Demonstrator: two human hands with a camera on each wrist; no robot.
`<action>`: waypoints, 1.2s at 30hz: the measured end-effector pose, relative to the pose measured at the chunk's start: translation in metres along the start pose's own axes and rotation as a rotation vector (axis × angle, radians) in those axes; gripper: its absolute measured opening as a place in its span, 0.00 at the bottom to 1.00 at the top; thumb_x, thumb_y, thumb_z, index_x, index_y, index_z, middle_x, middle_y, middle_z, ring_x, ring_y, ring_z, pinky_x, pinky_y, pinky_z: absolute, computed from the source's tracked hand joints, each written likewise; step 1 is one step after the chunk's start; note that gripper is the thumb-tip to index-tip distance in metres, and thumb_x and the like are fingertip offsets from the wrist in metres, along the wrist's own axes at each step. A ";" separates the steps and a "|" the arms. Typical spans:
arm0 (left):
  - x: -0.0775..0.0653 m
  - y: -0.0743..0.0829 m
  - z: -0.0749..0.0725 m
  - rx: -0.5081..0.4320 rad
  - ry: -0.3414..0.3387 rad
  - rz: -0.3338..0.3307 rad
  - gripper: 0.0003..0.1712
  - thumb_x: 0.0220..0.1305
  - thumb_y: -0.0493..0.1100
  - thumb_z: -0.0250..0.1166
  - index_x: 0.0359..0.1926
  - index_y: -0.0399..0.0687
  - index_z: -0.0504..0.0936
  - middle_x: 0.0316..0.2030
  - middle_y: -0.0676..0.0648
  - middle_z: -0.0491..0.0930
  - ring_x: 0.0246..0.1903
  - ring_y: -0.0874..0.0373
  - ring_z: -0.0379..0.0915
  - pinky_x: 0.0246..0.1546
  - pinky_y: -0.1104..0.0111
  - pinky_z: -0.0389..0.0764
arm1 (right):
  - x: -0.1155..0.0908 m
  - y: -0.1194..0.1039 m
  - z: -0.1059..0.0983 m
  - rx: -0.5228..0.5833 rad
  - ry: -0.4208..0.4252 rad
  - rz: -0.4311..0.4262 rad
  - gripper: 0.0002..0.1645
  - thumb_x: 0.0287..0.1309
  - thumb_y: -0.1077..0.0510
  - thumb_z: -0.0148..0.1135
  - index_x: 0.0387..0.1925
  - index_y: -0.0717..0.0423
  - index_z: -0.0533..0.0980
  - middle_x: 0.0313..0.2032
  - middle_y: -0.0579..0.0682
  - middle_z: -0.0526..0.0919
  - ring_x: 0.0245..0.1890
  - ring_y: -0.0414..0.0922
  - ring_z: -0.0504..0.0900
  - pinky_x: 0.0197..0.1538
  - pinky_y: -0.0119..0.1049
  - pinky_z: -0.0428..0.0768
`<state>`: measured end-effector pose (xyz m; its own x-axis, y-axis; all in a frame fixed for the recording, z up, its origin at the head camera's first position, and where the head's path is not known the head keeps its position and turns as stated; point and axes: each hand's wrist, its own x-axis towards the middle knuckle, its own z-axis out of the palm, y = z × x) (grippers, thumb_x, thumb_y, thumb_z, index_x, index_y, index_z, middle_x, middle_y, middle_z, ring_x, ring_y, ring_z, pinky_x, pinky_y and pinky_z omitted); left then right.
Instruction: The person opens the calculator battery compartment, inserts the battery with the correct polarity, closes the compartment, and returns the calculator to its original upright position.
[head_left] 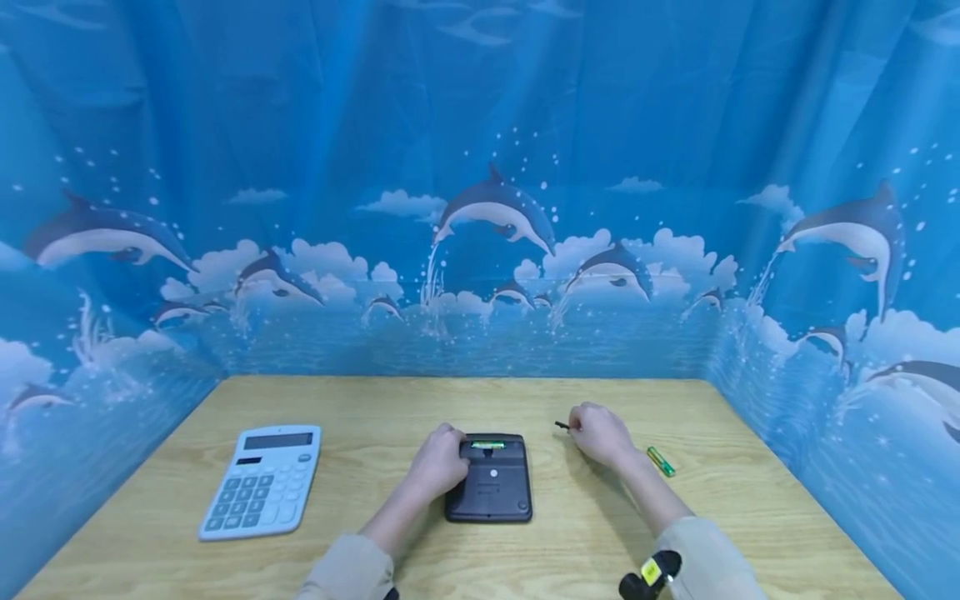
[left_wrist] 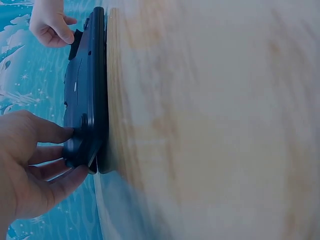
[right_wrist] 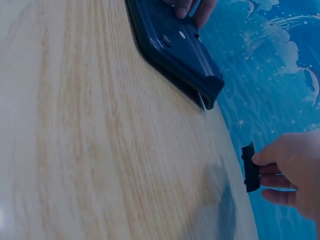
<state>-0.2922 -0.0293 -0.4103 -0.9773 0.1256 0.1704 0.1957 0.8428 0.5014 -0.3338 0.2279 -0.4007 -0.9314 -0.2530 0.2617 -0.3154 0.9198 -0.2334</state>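
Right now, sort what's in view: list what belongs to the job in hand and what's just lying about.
In the job:
black device, gripped by the left hand
green battery in its open compartment
small black cover, pinched by the right hand
loose green battery, probably

Apparently just lying about:
pale blue calculator, untouched

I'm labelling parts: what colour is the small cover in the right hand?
Black. The cover shows best in the right wrist view.

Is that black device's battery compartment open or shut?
Open: a green battery lies exposed in the black device, and a small black cover is held apart.
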 end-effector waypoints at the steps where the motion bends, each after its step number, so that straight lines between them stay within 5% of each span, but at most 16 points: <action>1: 0.000 0.000 0.000 -0.003 0.001 0.001 0.16 0.48 0.31 0.65 0.41 0.32 0.80 0.37 0.41 0.74 0.39 0.50 0.74 0.44 0.59 0.78 | 0.000 -0.001 0.000 0.002 0.003 -0.002 0.03 0.50 0.64 0.62 0.24 0.55 0.78 0.25 0.47 0.76 0.28 0.44 0.76 0.31 0.40 0.77; 12: 0.001 -0.002 0.000 0.003 0.012 0.020 0.17 0.48 0.31 0.66 0.42 0.30 0.80 0.38 0.40 0.75 0.39 0.49 0.74 0.43 0.59 0.78 | 0.001 -0.013 -0.006 0.049 0.006 -0.016 0.02 0.50 0.63 0.63 0.29 0.57 0.79 0.29 0.49 0.79 0.32 0.46 0.78 0.37 0.42 0.79; 36: 0.002 -0.003 0.001 0.028 0.004 0.017 0.17 0.48 0.31 0.65 0.42 0.32 0.80 0.37 0.42 0.75 0.38 0.50 0.74 0.43 0.59 0.78 | 0.009 -0.055 -0.013 0.038 -0.045 -0.136 0.07 0.50 0.62 0.65 0.22 0.50 0.75 0.24 0.42 0.76 0.25 0.39 0.74 0.29 0.35 0.76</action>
<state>-0.2946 -0.0309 -0.4123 -0.9736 0.1380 0.1821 0.2099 0.8547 0.4748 -0.3221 0.1796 -0.3732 -0.8866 -0.3887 0.2509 -0.4452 0.8643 -0.2342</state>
